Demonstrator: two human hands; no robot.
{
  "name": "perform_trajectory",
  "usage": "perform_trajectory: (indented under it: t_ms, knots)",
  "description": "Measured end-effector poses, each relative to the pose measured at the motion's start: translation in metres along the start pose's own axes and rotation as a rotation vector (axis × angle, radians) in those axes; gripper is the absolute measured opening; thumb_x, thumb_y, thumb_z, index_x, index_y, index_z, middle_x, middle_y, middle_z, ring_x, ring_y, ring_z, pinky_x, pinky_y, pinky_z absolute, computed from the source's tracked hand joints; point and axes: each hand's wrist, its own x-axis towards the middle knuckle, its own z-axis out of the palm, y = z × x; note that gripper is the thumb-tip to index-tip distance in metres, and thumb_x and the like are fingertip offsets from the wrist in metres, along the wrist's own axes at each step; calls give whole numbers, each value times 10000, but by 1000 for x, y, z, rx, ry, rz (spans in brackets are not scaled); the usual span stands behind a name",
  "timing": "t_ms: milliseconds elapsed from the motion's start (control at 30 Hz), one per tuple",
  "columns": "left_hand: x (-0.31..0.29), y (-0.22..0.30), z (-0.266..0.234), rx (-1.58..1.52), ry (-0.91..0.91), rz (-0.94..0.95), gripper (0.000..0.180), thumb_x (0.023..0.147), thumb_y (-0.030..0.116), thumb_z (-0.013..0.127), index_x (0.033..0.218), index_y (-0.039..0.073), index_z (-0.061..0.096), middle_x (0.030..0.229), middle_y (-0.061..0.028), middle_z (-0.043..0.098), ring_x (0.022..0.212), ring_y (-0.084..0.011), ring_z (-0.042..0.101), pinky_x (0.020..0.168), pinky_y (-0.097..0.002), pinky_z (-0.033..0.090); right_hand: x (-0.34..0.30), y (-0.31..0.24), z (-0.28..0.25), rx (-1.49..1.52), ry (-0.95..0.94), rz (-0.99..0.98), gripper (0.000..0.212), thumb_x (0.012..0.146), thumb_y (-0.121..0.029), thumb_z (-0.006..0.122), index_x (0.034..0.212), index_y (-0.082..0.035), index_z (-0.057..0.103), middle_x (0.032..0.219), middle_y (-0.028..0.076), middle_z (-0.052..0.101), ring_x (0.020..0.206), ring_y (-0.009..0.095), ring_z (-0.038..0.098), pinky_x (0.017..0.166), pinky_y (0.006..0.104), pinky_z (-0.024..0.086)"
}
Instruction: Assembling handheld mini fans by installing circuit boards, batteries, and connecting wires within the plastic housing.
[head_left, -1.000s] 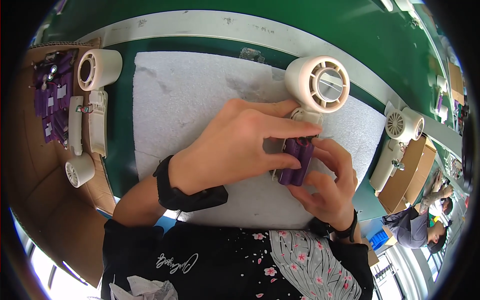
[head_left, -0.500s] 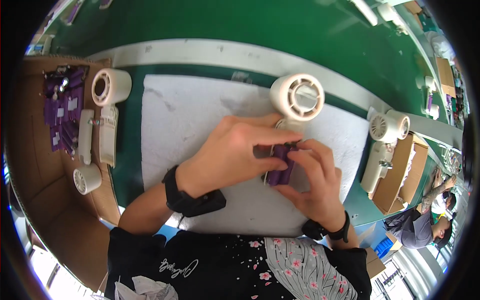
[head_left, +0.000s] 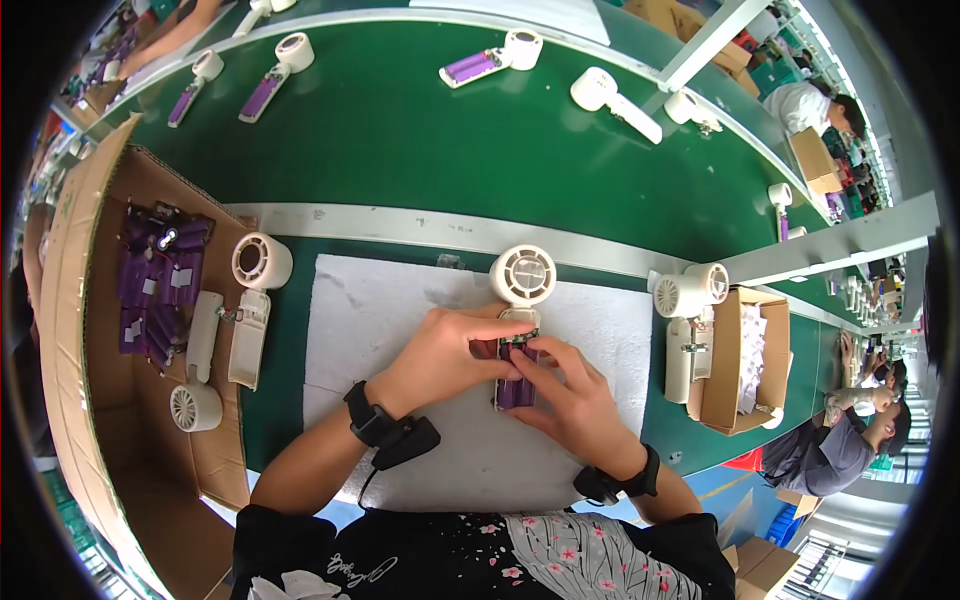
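A white handheld fan body [head_left: 523,276] lies on the white foam mat [head_left: 400,285] in front of me, its round head pointing away. In its open handle sits a purple battery pack [head_left: 516,394] with a small circuit board [head_left: 519,339] at the upper end. My left hand [head_left: 440,358] is closed, pinching the upper part of the handle from the left, thumb at the pack. From the right, my right hand [head_left: 572,392] is closed on the battery pack, fingertips near the board. My fingers hide part of the pack and the handle's edges.
On the left, a cardboard box [head_left: 120,420] holds several purple battery packs [head_left: 160,275]; fan parts [head_left: 262,262] lie at its edge. On the right are more fan parts [head_left: 680,295] and a small box [head_left: 760,360]. Several fans [head_left: 480,65] lie on the green belt [head_left: 400,150] beyond a pale rail.
The view has tilted upward, showing more of the green belt. The battery pack now lies straighter along the fan handle, and both hands stay on it.
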Motion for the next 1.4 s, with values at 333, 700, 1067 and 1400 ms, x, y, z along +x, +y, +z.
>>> perform_trajectory:
  t_ms: [333,700,1067,1400]
  knots:
    - [6,-3,7,92,453,67,487,756,38,749,1222,76,612,1165,-112,637,883,-211,635,755,-314,528,62,39,-4,-340,235,165,513,717,-70,749,1197,-10,577,1219,209,549,1050,396,582,863,445,511]
    - [-7,-17,-2,97,395,58,329,799,-23,680,1118,48,640,1048,-105,644,842,-179,621,724,-271,514,199,214,-137,-660,424,433,485,819,-183,665,1259,-35,526,1251,216,544,1205,392,489,996,450,433]
    - [0,-7,-5,26,342,-62,154,803,-32,664,945,26,677,825,-73,642,657,-158,619,568,-242,509,174,607,-292,-545,228,428,671,781,-359,733,1364,-161,467,1219,208,600,1080,348,603,898,422,467]
    - [6,-19,-5,64,369,-14,141,807,-20,657,940,26,674,825,-69,634,624,-158,607,552,-262,494,203,550,-212,-567,348,945,538,803,-395,675,1216,-92,511,1123,197,635,1033,347,618,884,401,472]
